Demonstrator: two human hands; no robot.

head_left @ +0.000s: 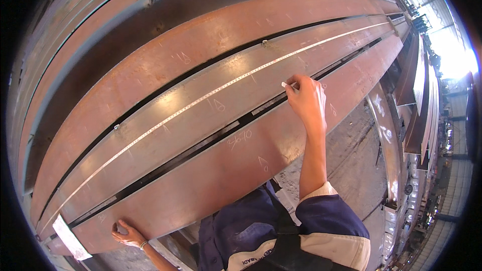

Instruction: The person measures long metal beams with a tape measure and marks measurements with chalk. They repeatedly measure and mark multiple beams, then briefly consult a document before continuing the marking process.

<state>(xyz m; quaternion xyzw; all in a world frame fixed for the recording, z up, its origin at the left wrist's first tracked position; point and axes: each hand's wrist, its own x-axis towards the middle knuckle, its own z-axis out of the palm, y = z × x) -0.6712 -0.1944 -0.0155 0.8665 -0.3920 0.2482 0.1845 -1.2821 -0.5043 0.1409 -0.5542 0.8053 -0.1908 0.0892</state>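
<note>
My right hand (pixel 306 98) pinches a short white piece of chalk (pixel 284 85) above the gap between two long rust-brown steel beams. A pale measuring tape (pixel 221 88) stretches lengthwise along the middle beam (pixel 201 115), which carries several small chalk marks. At the lower left, my left hand (pixel 129 235) rests by the near beam (pixel 181 170), its fingers curved and apart with nothing seen in them. Handwritten chalk marks also show on that near beam. Close to the left hand, a white flat strip (pixel 70 236) lies across the beam ends.
Further steel beams (pixel 241 15) lie side by side beyond the middle one, with dark narrow gaps between. Small metal bits (pixel 264 43) sit at one gap's edge. More steel sections (pixel 416 95) are stacked at right, beside a dusty floor (pixel 359 150).
</note>
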